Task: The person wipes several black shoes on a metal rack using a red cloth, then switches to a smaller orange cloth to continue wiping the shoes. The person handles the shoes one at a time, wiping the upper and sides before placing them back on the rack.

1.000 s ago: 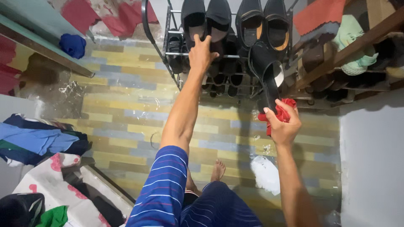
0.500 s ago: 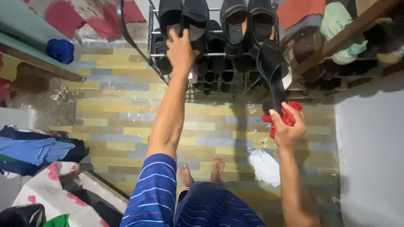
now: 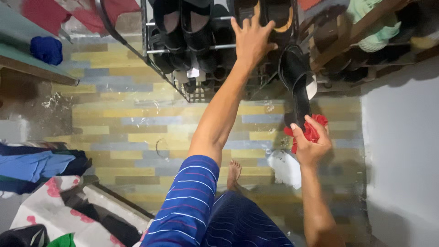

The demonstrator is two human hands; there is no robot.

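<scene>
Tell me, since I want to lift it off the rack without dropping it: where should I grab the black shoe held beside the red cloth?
Probably grip the black shoe around its narrow middle, coming from the open floor side. Its lower end is already taken by the right hand with the red cloth; its upper end lies against the shoe rack, near the left hand.

A red cloth [image 3: 310,129] is showing against a black shoe [image 3: 299,87]. The sleeve [image 3: 190,201] is wearing blue with thin white stripes. The floor [image 3: 123,132] is running in yellow, blue and brownish planks, possibly wet. A blue bundle [image 3: 45,49] is sitting at the shelf edge.
</scene>
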